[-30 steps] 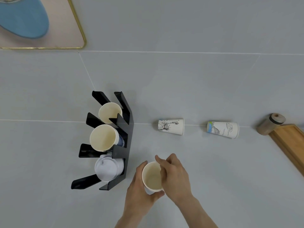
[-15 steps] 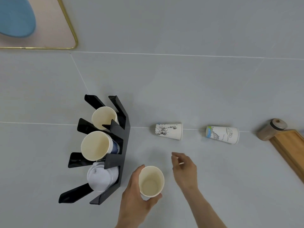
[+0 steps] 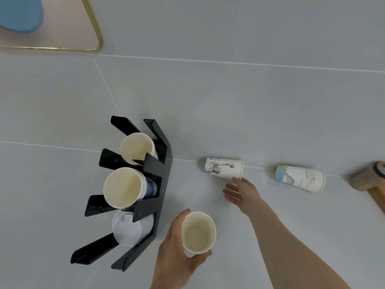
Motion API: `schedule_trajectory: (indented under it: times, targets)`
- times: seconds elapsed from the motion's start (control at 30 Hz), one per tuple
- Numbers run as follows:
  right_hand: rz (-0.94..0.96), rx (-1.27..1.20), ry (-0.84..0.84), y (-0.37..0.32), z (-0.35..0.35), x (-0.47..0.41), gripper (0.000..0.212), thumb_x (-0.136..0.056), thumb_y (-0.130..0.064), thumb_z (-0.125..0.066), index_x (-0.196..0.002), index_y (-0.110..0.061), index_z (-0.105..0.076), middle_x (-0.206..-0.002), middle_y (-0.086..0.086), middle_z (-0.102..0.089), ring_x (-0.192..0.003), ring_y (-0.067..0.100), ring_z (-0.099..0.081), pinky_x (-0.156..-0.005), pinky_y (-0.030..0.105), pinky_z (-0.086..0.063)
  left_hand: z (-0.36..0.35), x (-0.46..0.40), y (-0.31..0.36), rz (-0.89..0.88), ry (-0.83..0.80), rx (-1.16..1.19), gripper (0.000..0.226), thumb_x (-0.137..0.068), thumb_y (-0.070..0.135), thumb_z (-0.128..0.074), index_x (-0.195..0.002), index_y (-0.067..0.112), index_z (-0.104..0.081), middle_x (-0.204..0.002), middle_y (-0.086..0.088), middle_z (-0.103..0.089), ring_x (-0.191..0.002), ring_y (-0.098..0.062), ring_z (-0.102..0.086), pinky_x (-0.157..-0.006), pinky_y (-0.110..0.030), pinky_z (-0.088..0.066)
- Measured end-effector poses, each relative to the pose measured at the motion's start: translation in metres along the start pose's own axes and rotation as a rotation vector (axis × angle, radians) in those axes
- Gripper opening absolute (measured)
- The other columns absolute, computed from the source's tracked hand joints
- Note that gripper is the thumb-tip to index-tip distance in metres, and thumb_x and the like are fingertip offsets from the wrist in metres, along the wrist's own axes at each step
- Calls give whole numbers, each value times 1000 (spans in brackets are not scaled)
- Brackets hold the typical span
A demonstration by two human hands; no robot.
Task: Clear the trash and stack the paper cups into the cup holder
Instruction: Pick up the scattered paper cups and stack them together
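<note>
Two hands busy: left hand (image 3: 177, 253) grips an upright paper cup (image 3: 198, 232), right hand (image 3: 241, 191) hangs loose, fingertips touching the tipped-over sketch cup (image 3: 224, 168).

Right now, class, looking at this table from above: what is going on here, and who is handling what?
A person is tidying paper cups into a black cup holder. The left hand holds an upright empty cup beside the holder. The right hand is open, its fingertips at the rim of a cup with a black drawing that lies on its side. Another fallen cup lies further right, untouched. The holder already carries cups in two slots and white lids in a third.
</note>
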State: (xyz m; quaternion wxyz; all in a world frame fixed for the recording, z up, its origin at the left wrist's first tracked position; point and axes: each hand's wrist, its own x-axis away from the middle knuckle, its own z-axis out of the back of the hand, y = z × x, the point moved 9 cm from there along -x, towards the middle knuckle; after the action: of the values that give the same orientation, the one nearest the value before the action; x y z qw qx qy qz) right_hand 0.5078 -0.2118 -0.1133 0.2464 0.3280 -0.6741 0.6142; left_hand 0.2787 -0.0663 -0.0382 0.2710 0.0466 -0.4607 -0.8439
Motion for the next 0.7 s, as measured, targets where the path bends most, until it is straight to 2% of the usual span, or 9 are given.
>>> schedule_trajectory:
  times: [0.07,0.13,0.23,0.3,0.37,0.47,0.57,0.63,0.7]
  targets:
    - [32,-103,51,1,4,0,13,-99,-14,-51,-99,-5,-60,-97,16,-60,-75,31,-66,-63,40,-54,0,0,-1,16,8,16,106,-50,51,-89,-133,64,-24,-132,39,-48,-113,9,-53,-84,-3,-38]
    - [102,-163,109,-2,10,10,23,-99,-20,-42,-87,-8,-58,-94,15,-59,-76,32,-67,-63,39,-54,0,0,-2,17,12,26,106,-51,50,-89,-135,61,-25,-132,37,-50,-116,5,-54,-87,-10,-41]
    - [247,-12,206,-13,24,40,32,-100,-30,-46,-85,-7,-64,-88,11,-64,-74,29,-69,-69,41,-59,0,0,-1,7,11,27,105,-52,50,-89,-136,59,-26,-133,34,-51,-116,3,-54,-89,-17,-44]
    - [338,103,231,-20,29,65,26,-96,-28,-57,-88,-4,-63,-83,11,-69,-66,25,-70,-78,45,-59,0,0,0,-1,13,29,104,-54,50,-89,-136,58,-26,-133,33,-50,-116,3,-53,-90,-18,-45]
    - [420,190,211,-28,29,92,18,-91,-20,-62,-91,-2,-60,-88,13,-71,-61,21,-72,-80,45,-60,1,1,1,-5,17,35,104,-54,50,-90,-137,58,-26,-133,32,-49,-116,2,-53,-92,-21,-48]
    - [538,261,112,-41,25,138,7,-88,-4,-60,-89,-6,-54,-89,7,-63,-62,27,-74,-68,43,-60,1,2,3,-21,16,40,105,-55,48,-90,-138,57,-26,-132,34,-48,-115,1,-51,-94,-26,-50]
    - [616,372,-4,-50,20,174,20,-85,3,-61,-85,-10,-46,-88,10,-61,-55,31,-69,-53,37,-53,0,2,5,-38,-9,61,101,-57,44,-90,-136,57,-27,-129,36,-48,-112,2,-52,-88,-24,-48]
    - [660,475,-41,-52,19,187,28,-83,3,-65,-83,-16,-43,-90,11,-61,-49,26,-61,-46,33,-47,-1,3,6,-50,-31,73,95,-60,41,-89,-130,59,-27,-127,33,-51,-112,4,-55,-81,-18,-45]
    - [718,590,-30,-53,17,196,32,-81,2,-67,-86,-19,-43,-85,6,-63,-45,19,-52,-43,27,-43,-1,4,3,-60,-51,91,99,-61,40,-89,-135,57,-26,-132,31,-50,-117,8,-52,-85,-14,-44]
